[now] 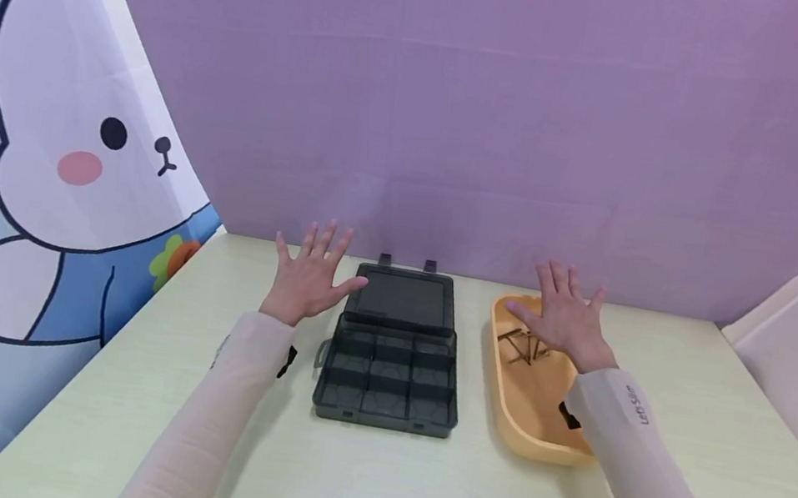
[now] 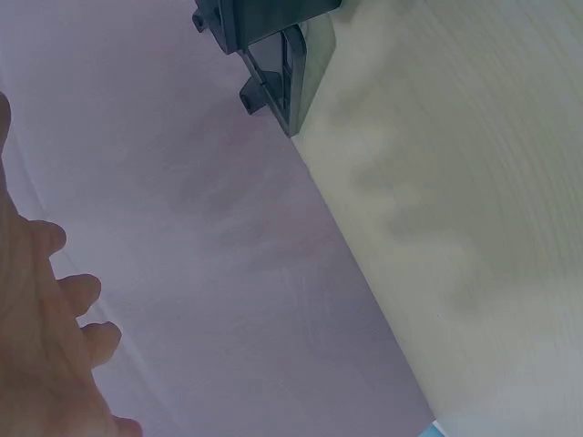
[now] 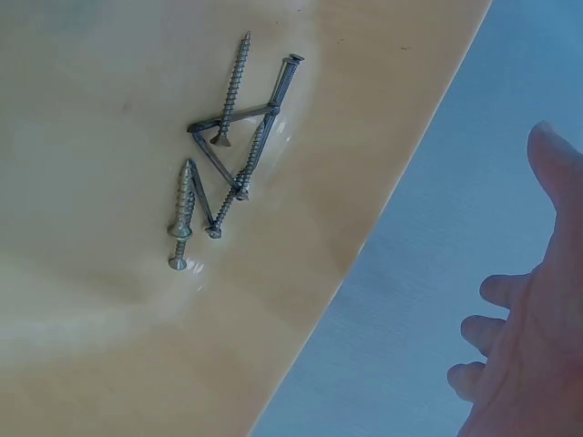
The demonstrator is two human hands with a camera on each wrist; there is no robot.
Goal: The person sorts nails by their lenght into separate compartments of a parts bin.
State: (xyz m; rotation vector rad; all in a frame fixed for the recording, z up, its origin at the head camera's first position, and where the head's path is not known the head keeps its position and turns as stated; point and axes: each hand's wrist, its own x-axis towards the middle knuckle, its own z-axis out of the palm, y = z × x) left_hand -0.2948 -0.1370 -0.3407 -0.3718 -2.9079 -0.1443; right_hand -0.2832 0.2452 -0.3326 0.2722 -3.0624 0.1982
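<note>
Both hands are up off the table (image 1: 367, 489), fingers straight and splayed wide, nothing in either. The left hand (image 1: 312, 275) hangs beside the lid, its thumb passing in front of the lid's left edge as seen from the head; the left wrist view shows it well apart from the tabletop. The right hand (image 1: 567, 322) is poised above the far right part of the tray (image 1: 528, 409), apart from the screws.

Placement: box (image 1: 384, 421) in the middle, tray just right of it with a strip of table between. My reading: set so that each lies within easy reach of a hand. The box's lid (image 1: 403, 300) is folded back toward the purple cloth (image 1: 416, 117), likely so the compartments face up freely.

Containers: the box is dark, see-through plastic, divided into small compartments three across; handle (image 1: 322, 354) on its left side, two latches (image 1: 385, 260) at the lid's far edge. The tray is orange, long, round-cornered. In its far left part lies a loose heap of screws (image 3: 235, 86) and nails (image 3: 284, 84), some crossing; exact count unsure. Sloping tray walls probably keep them from rolling off.
</note>
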